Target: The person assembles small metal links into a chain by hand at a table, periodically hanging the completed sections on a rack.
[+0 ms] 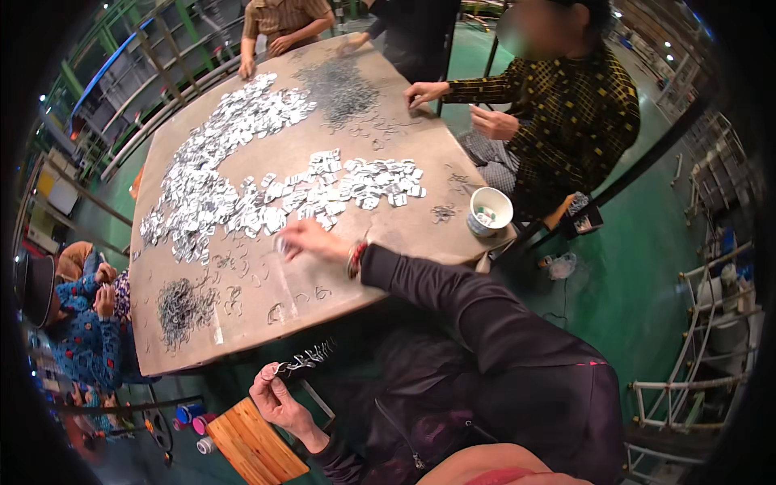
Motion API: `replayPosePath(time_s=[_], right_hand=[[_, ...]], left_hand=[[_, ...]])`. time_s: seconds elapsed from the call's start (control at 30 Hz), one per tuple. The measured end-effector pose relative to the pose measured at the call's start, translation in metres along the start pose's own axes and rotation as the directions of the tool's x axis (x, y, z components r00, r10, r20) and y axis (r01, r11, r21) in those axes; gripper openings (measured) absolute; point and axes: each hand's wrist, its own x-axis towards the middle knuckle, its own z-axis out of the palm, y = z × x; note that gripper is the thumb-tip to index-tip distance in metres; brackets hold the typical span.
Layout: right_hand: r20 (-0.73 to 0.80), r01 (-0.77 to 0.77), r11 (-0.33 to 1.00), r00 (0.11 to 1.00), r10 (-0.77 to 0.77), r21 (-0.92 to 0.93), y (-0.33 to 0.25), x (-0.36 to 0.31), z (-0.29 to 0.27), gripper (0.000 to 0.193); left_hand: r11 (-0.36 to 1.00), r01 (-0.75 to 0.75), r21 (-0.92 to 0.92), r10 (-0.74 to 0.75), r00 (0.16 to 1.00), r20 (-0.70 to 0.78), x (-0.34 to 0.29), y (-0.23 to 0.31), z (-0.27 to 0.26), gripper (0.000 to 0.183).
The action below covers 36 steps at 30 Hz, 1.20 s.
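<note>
My left hand (279, 398), held below the table's near edge, pinches the end of a row of small shiny metal wire pieces (311, 356). Their exact kind is too small to make out. Over the near part of the table, my right hand (317, 242) has its fingertips drawn together on a small whitish piece (280, 244), slightly blurred. Just beyond that hand lies a broad spread of small flat white pieces (218, 198). Thin dark curved wire pieces (186, 309) form a heap at the near left, with loose ones scattered towards my right hand.
The brown-topped table (388, 303) also bears a far dark wire heap (339, 90) and a white cup (491, 212) at its right corner. Several people work around it, including one in a patterned black-and-yellow top (578, 113). A wooden stool (255, 443) stands low at left.
</note>
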Motion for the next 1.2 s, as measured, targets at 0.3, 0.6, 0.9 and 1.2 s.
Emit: replayPosePath(time_s=[0.3,0.6,0.9,1.2], right_hand=[[0.436,0.045,0.989,0.900,0.020,-0.138,-0.054,-0.127,0.123,0.019],[0.306,-0.130,0.991,0.942,0.137,-0.044,-0.043,-0.142,0.143,0.020],[0.301,-0.191,0.981,0.937,0.180,0.007,-0.034,-0.139,0.120,0.016],[0.332,-0.212,0.965,0.909,0.253,-0.157,-0.029,-0.139,0.113,0.015]], left_hand=[[0.950,0.088,0.299,-0.095,0.995,0.007,0.007,0.013,-0.013,0.010],[0.912,-0.061,0.405,0.055,0.998,0.025,-0.001,0.012,-0.023,0.009],[0.945,0.194,-0.262,-0.255,0.940,-0.224,0.017,-0.020,-0.033,0.040],[0.644,-0.233,0.729,0.194,0.971,0.138,0.231,-0.208,-0.048,0.017]])
